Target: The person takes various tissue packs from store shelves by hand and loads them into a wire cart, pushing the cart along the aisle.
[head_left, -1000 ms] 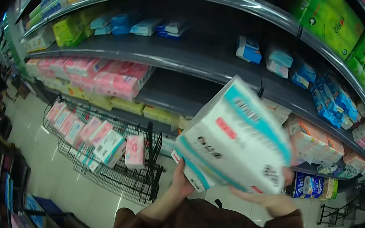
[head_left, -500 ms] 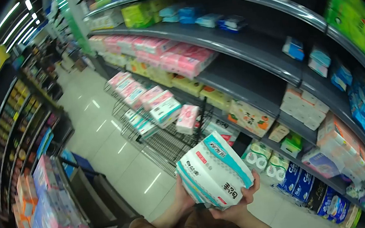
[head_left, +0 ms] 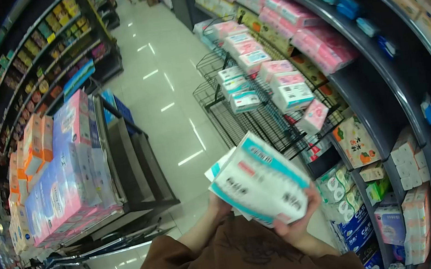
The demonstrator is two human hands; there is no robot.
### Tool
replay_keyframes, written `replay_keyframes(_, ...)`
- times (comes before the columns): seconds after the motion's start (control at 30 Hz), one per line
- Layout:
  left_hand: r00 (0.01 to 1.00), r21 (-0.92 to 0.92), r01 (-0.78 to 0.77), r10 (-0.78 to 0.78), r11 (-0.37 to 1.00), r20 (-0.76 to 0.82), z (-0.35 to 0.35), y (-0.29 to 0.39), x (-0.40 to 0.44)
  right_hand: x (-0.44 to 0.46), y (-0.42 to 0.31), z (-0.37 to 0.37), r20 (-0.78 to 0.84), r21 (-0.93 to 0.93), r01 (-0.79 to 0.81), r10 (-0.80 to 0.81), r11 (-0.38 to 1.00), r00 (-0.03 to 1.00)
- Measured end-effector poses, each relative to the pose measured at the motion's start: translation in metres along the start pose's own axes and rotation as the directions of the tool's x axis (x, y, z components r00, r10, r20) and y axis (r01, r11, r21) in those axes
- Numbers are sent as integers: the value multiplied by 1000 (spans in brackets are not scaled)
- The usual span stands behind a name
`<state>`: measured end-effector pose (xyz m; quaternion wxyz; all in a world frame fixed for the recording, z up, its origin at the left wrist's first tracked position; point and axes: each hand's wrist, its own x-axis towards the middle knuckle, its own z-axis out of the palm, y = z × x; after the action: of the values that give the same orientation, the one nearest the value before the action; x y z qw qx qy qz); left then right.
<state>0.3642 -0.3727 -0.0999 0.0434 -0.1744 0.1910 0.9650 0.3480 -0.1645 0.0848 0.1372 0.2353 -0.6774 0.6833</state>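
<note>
A white and teal pack of tissues (head_left: 262, 180) is held in front of my chest, tilted, its printed face up and slightly blurred. My left hand (head_left: 219, 206) grips its lower left side, the fingers mostly hidden beneath. At the lower right corner, my right hand (head_left: 303, 213) is closed round the pack with fingertips on its front. Another white and teal edge (head_left: 219, 165) sticks out behind its left side; whether this is a second pack I cannot tell. Just beyond, a black wire rack (head_left: 222, 125) carries several pink, white and teal tissue packs (head_left: 292, 96).
Stocked shelving (head_left: 384, 90) runs along the right, with toilet rolls (head_left: 337, 192) low down. On the left stands a dark display stand (head_left: 139, 177) piled with purple and orange packs (head_left: 68, 175). A tiled aisle floor (head_left: 165, 86) stretches ahead between the shelves.
My view has swung left, so the rack and shelves sit further right and the left display shows more. The pack stays in both hands, turned slightly, with a white edge now showing behind it.
</note>
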Motion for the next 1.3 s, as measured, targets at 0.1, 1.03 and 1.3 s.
replay_keyframes(0.1, 998, -47, -13, 10, 999, -66, -27, 64, -19, 22, 9, 36, -37, 251, -297, 316, 921, 948)
replay_keyframes(1.03, 921, 214, 128, -36, 969, -388, -48, 316, 205, 170, 538, 140, -486, -202, -945, 811, 258, 325)
replay_keyframes(1.3, 883, 426, 461, -355, 778, -308, -45, 325, 400, 273, 355, 228, 342, 229, -763, 683, 605, 645)
